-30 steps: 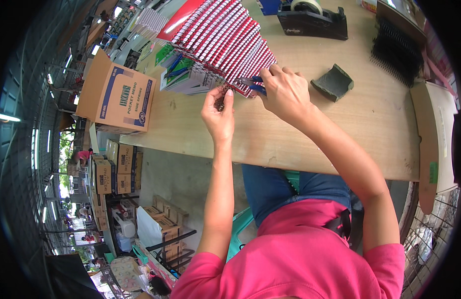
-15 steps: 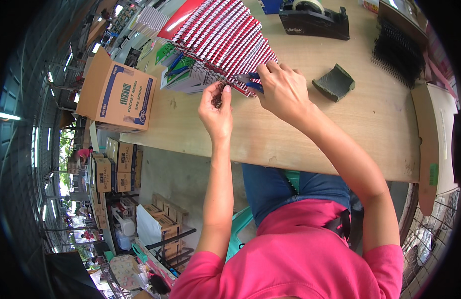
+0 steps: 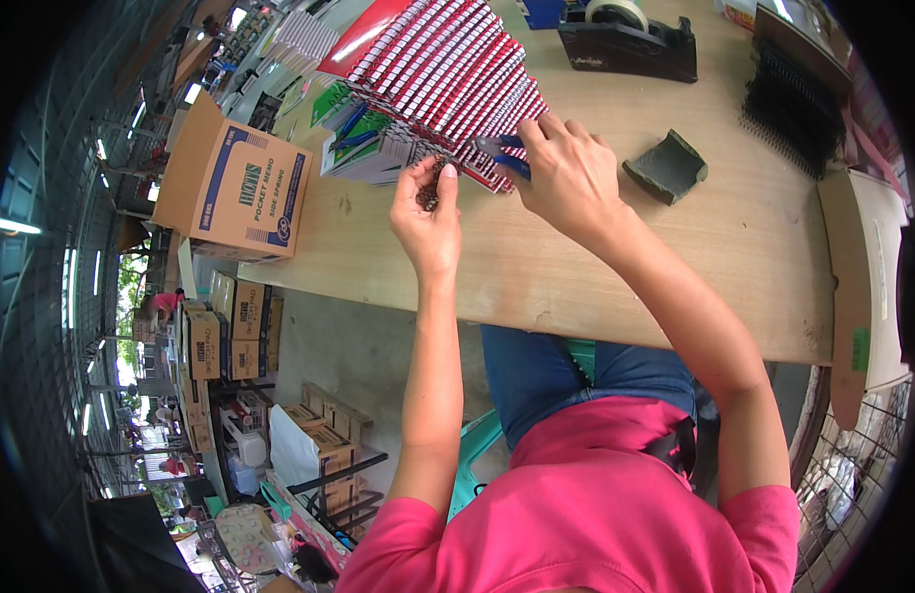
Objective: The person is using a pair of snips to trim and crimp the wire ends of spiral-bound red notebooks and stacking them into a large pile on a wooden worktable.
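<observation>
A tall stack of red spiral-bound notebooks [image 3: 457, 84] stands before me, white-and-red bound edges facing my hands. My right hand [image 3: 573, 178] is closed around blue-handled pliers [image 3: 507, 150], whose jaws point left along the stack's near edge. Close by on the left, my left hand [image 3: 425, 222] has its fingers curled, with a small dark brown clump of what looks like coiled wire [image 3: 430, 196] in the palm. Its thumb and fingertips point up toward the lowest notebooks. Green-covered spiral notebooks [image 3: 364, 148] lie beside the red stack, a blue tool on top.
An open cardboard box [image 3: 245, 188] sits at the table's left edge. Toward the back right is a black tape dispenser [image 3: 630, 44]; a dark curved piece [image 3: 667, 168] lies nearer. Black wire combs [image 3: 793, 104] and a long cardboard box [image 3: 868, 277] line the right side.
My right hand and the pliers have shifted slightly right, leaving a wider gap to my left hand. My left hand has barely moved and still holds the dark clump.
</observation>
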Demonstrator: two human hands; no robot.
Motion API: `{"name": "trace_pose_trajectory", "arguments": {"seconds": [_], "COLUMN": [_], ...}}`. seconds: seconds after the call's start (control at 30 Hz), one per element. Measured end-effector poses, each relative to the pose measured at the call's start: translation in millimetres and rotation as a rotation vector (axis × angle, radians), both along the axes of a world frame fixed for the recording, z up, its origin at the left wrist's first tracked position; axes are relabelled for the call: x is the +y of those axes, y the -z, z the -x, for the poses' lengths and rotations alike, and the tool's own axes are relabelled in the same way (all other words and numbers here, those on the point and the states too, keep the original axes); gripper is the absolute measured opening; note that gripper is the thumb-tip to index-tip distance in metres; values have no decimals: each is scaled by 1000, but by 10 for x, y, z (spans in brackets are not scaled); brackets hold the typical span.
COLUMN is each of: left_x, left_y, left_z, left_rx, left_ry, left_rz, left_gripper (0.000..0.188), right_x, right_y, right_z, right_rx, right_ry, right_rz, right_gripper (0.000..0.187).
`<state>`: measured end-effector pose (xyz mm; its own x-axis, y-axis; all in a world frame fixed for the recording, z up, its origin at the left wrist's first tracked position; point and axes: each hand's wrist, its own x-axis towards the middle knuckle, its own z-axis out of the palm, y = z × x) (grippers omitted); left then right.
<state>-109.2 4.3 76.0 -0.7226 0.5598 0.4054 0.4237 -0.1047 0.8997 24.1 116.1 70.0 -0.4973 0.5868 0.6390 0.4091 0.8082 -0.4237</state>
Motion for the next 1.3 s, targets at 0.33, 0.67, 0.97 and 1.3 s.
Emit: {"name": "trace_pose_trajectory", "arguments": {"seconds": [0.33,0.67,0.97,1.3], "left_x": [142,37,36,21], "left_y": [-64,-109,-139,-194], "left_z": [-31,120,138,141], "left_rx": [-4,128,87,206], "left_ry": [-4,-20,-25,-34], "left_rz": [-25,8,-9,38], "left_gripper": [18,20,22,21], "right_x": [177,34,61,-1], "right_y": [42,-110,-136,-187], "right_z": [147,90,110,156], "right_rx": [-183,-26,-114,44], "right_ry": [-99,-3,-73,-19], "right_rz": [133,-21,126,-38], "right_gripper": [38,41,40,41]}}
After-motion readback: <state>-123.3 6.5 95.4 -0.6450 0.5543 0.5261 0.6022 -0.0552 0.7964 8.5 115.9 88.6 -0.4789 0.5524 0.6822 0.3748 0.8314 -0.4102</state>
